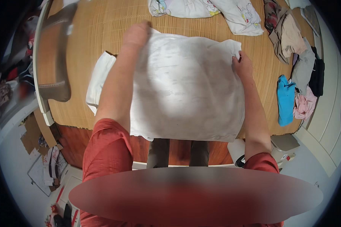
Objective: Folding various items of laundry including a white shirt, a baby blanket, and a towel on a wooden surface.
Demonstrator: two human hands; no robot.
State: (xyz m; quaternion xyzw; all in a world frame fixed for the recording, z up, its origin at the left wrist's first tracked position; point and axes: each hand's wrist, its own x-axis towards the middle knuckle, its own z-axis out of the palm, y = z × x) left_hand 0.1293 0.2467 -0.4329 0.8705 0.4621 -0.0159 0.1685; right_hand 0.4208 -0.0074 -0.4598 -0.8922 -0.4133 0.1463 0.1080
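Observation:
A broad white cloth [185,87] is spread out in front of me, its near edge hanging past the bed's front edge over my legs. At its far left corner my left hand [137,34] is closed on the fabric, its fingers slightly blurred and partly hidden. My right hand [243,67] pinches the far right corner between thumb and fingers. Soft creases run across the cloth; whether it is a garment cannot be made out. A folded white cloth [98,81] lies on the mat, partly behind my left forearm.
A bamboo mat [91,30] covers the bed. White printed fabric [238,17] lies at the far side. On the right are a blue folded garment [286,100], a pink one [305,103] and several other clothes. A brown padded headboard panel [55,56] stands at the left.

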